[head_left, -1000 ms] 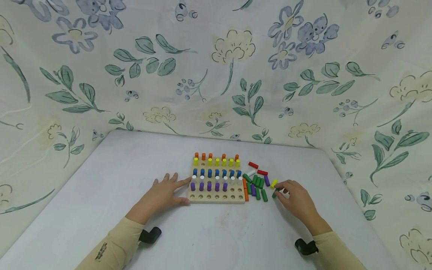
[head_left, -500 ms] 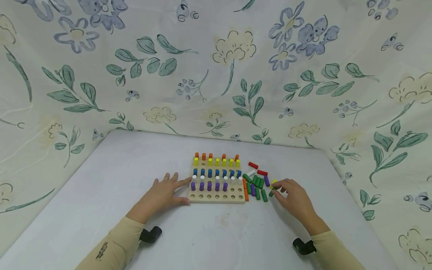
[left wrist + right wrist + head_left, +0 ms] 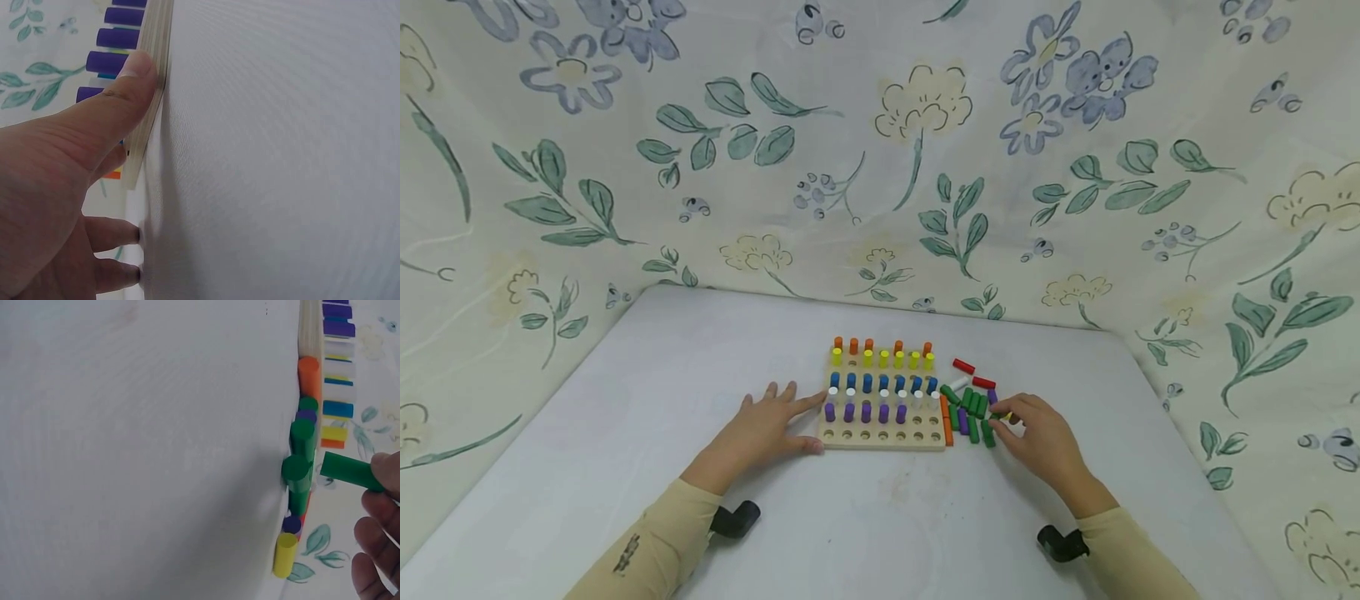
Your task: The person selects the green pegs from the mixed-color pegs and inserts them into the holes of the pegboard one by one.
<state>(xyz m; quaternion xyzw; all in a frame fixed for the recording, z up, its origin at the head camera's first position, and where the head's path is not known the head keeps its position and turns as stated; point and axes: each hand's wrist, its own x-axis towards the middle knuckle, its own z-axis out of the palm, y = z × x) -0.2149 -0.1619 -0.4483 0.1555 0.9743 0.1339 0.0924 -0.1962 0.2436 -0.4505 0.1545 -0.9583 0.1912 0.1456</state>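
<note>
Over the near right side of the loose pegs, a green peg (image 3: 350,470) is held raised, its free end pointed toward the pegboard (image 3: 880,445). It is pinched in the grip of the right hand (image 3: 1043,435), between thumb and fingers near one end. Beneath that hand, a yellow peg (image 3: 285,556) is seen on the worktop (image 3: 880,517), just beside the cluster.

Close-packed loose green pegs (image 3: 974,403) are bunched between the right hand and the board, so only a narrow gap is left there for the fingertips. Two orange pegs (image 3: 947,421) are laid end to end just beside the board's right edge, and two red pegs (image 3: 973,375) lie at the far side of the cluster.

Rows of orange, yellow, blue, white and purple pegs are stood upright in the board; round holes are exposed along its near row. At the left edge, the board is touched by the left hand (image 3: 767,427): its fingers are spread, nothing is grasped, and the thumb is rested against the near edge by the corner. Two other fingertips are set down on the worktop.

Toward the near side, a broad white stretch is left between the forearms. The worktop's far edge is bounded by a floral cloth (image 3: 842,192).
</note>
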